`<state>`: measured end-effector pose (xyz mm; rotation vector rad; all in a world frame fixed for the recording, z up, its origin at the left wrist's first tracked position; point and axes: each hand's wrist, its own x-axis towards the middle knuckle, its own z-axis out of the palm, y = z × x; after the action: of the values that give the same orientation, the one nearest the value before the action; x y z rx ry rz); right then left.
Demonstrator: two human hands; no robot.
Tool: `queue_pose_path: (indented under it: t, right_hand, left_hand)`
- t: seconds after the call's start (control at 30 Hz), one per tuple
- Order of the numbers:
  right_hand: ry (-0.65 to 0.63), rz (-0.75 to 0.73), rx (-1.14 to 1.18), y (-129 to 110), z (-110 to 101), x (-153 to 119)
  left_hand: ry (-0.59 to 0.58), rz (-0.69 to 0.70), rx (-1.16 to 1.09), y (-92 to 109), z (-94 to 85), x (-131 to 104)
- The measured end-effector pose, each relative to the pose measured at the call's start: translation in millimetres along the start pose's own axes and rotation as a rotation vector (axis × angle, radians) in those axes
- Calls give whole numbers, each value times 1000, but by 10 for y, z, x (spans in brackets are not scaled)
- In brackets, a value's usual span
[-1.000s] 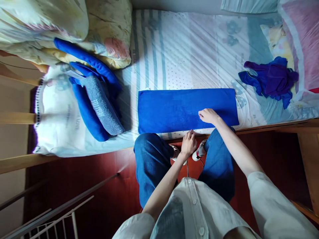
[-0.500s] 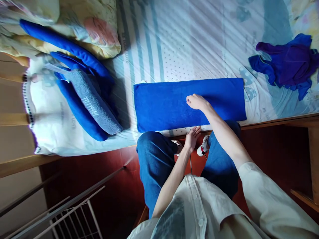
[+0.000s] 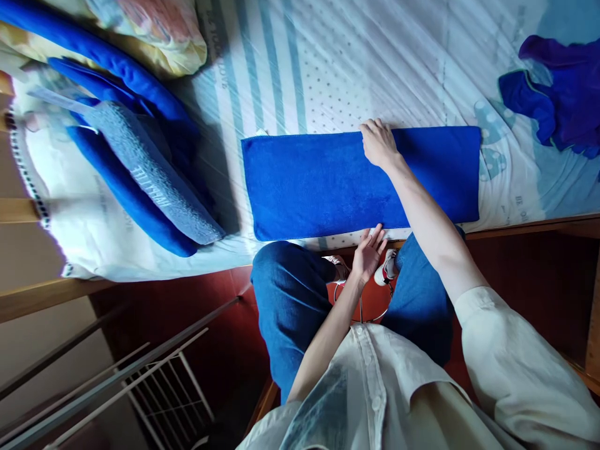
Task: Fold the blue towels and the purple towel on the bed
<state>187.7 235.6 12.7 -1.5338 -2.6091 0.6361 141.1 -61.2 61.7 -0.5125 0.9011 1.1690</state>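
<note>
A blue towel (image 3: pixel 304 181) lies spread flat in a long rectangle along the bed's near edge. At the middle of its far edge is my right hand (image 3: pixel 379 145), back upward, fingers curled down onto the cloth's border. The fingertips of that hand are partly hidden. My left hand (image 3: pixel 368 256) is just below the near edge, palm up and fingers stretched out, its fingertips close to the towel's border. Whether they touch it I cannot tell.
Left on the bed sit folded blue towels (image 3: pixel 126 187) and a grey-blue towel (image 3: pixel 140 162) with lettering, near a patterned quilt (image 3: pixel 159 37). A crumpled blue and purple cloth (image 3: pixel 562 94) lies at right. A white metal rack (image 3: pixel 169 394) stands at lower left.
My right hand has moved from above the towel's middle to its far edge. The left hand's fingers have spread slightly. The view has shifted a little.
</note>
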Motion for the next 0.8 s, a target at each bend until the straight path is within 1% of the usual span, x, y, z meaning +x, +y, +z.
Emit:
queue_pose_path:
  t: [0.27,0.47,0.63,0.7,0.8]
  right_hand:
    - [40,17,79,130,32,140]
    - [64,59,175,100,-21,150]
    - [157,57,328,108,-2,199]
    - [174,64,333,93,-30,197]
    - [171,83,295,30,-128,157]
  left_hand:
    - [-6,11,28,-10,33,44]
    - [-3,-8,92,13,45,48]
    - [23,-12,53,-4,30,66]
    - [40,-16,44,-17,19,74]
    - [58,-17,27,-33,6,78]
